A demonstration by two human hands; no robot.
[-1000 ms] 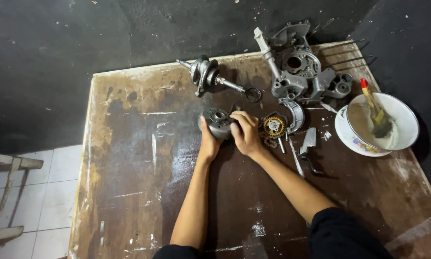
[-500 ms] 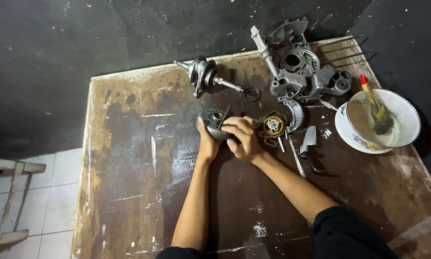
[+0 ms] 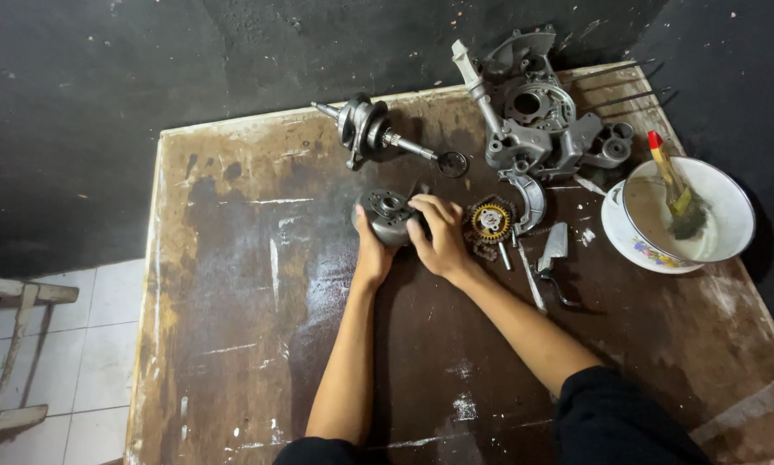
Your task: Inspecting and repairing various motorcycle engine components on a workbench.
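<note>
A round grey metal part (image 3: 387,213) sits just above the middle of the frame, on the worn brown table (image 3: 232,344). The left hand (image 3: 372,250) cups it from below and from its left side, fingers wrapped against the rim. The right hand (image 3: 438,234) lies over its right side, fingers curled and pressed down on the top edge, so the part is clamped between both hands.

Just right of the right hand lies a small gear with a yellow centre (image 3: 491,221), nearly touching the knuckles, with a curved metal piece (image 3: 529,200) beside it. Below these rest a thin rod (image 3: 531,282) and a small grey bracket (image 3: 554,248). Above the hands, towards the top edge of the table, a crankshaft (image 3: 365,131) lies on its side, its rod ending in a ring (image 3: 452,163). In the upper right stands a large grey engine casing (image 3: 537,120), reaching the table's far edge. At the right a white bowl (image 3: 723,207) holds a brush (image 3: 675,194) with a red tip, close to the right edge.

The left half and the lower part of the table lie open, with bare stained surface out to the left edge. Beyond that edge, at lower left, are white floor tiles (image 3: 94,344) and a wooden frame (image 3: 12,353).
</note>
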